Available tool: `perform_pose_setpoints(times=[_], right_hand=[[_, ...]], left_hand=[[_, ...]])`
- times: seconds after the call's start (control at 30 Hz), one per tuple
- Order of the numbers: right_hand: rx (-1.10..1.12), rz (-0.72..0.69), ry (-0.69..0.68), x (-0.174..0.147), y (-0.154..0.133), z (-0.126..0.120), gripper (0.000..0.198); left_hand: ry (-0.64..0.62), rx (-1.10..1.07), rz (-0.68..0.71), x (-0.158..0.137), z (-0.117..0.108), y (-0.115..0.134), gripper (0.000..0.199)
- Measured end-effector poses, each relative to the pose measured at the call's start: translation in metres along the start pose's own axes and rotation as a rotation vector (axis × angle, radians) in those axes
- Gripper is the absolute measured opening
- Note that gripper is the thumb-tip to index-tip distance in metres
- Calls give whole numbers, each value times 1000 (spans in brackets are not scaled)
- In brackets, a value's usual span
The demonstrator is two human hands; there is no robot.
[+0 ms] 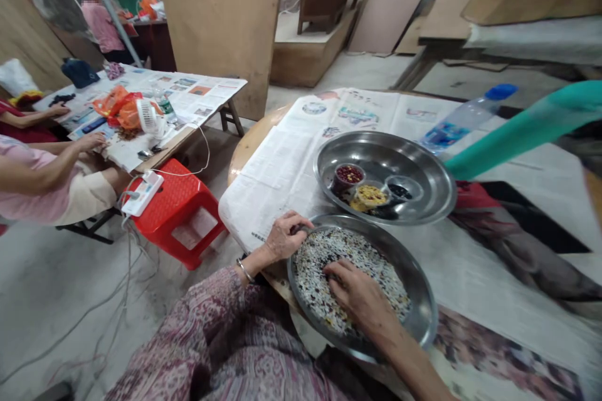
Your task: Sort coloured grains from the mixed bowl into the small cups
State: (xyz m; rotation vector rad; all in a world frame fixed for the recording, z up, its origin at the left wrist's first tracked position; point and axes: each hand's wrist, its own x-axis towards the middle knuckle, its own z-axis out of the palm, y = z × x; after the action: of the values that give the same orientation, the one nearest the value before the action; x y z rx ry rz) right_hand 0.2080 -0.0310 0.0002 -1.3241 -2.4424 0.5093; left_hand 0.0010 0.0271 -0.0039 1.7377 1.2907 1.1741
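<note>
In front of me a round metal basin [426, 307] holds a layer of mixed grains [376, 269], mostly white with dark and yellow bits. My left hand [286, 236], a bangle on its wrist, curls its fingers at the basin's left rim. Over the grains, my right hand [352, 291] has its fingertips bent together and touching them; whatever is between them is too small to make out. Behind stands a second metal basin [423, 163] with clear cups of red beans [349, 174], yellow kernels [370, 195] and black beans [399, 191].
Newspaper [263, 182] covers my table. A water bottle [463, 116] and a green tube-like thing [527, 128] lie at the right. A red stool [176, 200] with a power strip [142, 193] stands left, near trailing cables. People sit at another table [221, 89].
</note>
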Motion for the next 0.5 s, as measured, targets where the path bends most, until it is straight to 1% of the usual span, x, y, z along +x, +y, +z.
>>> perform_pose_setpoints(times=[0.2,0.27,0.4,0.5], right_hand=[[-164,127,25,-36,17,-24,27],[-200,141,57,-47,18,-29,29],[-272,116,110,-61,11,-30,31],[-305,176,82,-63,6,-27,42]], left_hand=[[5,-5,9,2,-3,6,26],[0,0,10,3,-2,5,26],[0,10,-3,4,-2,5,25],[11,-2,-7,2,-1,5,25]])
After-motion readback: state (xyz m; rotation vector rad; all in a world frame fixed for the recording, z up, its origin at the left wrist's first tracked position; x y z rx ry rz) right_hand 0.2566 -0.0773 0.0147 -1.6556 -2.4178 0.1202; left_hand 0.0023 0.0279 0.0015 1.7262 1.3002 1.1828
